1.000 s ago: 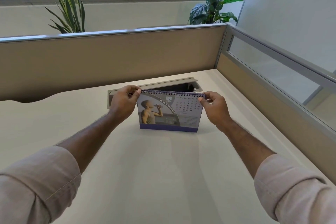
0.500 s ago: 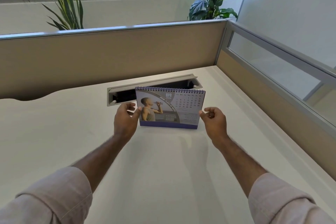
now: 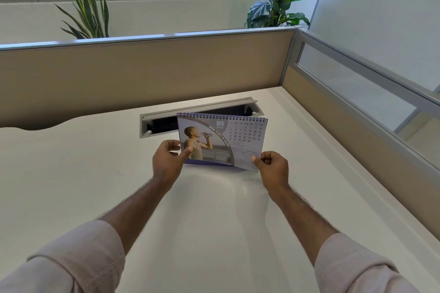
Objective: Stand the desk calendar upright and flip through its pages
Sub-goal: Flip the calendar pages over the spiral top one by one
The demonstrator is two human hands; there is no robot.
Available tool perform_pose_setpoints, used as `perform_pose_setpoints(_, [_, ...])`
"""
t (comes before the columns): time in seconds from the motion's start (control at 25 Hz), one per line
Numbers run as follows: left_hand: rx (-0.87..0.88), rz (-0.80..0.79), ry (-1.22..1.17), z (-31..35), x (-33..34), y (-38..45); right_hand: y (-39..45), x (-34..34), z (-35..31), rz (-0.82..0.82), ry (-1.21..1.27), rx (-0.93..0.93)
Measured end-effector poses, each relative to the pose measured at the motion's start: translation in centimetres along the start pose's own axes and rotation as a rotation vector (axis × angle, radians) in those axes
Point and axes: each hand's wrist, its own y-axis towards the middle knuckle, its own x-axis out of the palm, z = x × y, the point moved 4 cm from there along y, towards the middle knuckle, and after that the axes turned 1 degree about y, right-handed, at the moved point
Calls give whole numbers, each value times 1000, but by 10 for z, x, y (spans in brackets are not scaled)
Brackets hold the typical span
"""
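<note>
The spiral-bound desk calendar (image 3: 222,141) stands upright on the white desk (image 3: 71,173), showing an April 2026 page with a photo of someone drinking water. My left hand (image 3: 167,162) pinches the page's lower left edge, thumb on the front. My right hand (image 3: 273,166) pinches the lower right corner of the front page, which is lifted slightly off the purple base.
An open grey cable tray (image 3: 197,114) is set into the desk just behind the calendar. Beige partition walls (image 3: 142,74) close off the back and right side. Two potted plants (image 3: 88,2) stand beyond the partition under a window.
Both hands slid down from the spiral top edge to the calendar's lower corners. The front page's bottom right corner now lifts away from the base.
</note>
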Motion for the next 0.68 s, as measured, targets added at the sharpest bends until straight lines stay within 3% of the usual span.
perform_pose_setpoints(0.32, [-85,-21,-44,-1,-10,-5,-9,-9,-9,2,43,-42])
perform_pose_setpoints(0.68, [-33,-55,-9,16,-27,-19,-23,-17,-20,37,1,-86])
